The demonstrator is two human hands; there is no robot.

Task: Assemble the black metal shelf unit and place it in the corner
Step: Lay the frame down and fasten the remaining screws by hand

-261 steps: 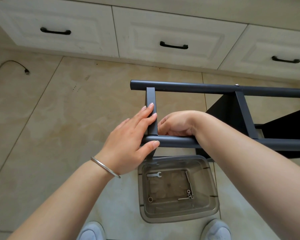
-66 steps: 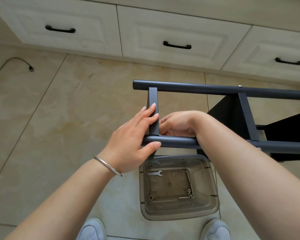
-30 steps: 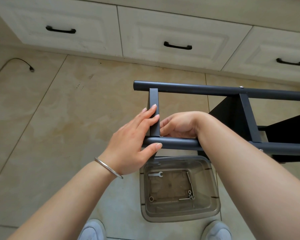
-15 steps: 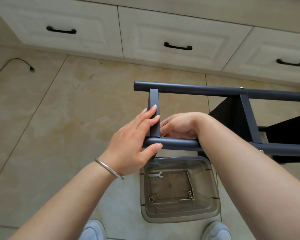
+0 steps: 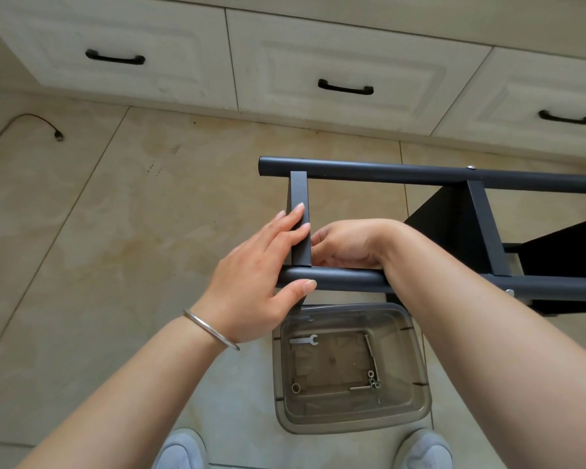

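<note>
The black metal shelf unit [image 5: 420,176] lies on its side over the tiled floor, two round tubes running left to right. A flat black crossbar [image 5: 299,194] joins the tubes near their left ends. My left hand [image 5: 261,269] presses flat against that crossbar, thumb hooked under the near tube [image 5: 345,280]. My right hand [image 5: 345,243] is curled just right of the crossbar, above the near tube; what its fingertips hold is hidden. Black shelf panels [image 5: 447,225] sit further right.
A clear plastic box [image 5: 351,370] stands on the floor below the near tube, holding a small wrench [image 5: 304,340], bolts and nuts. White drawers with black handles [image 5: 345,87] run along the back. A cable [image 5: 24,121] lies at the far left. My shoes [image 5: 183,450] are at the bottom edge.
Almost nothing: both hands keep their places at the crossbar joint, with only slight shifts of my right fingers and of the camera.
</note>
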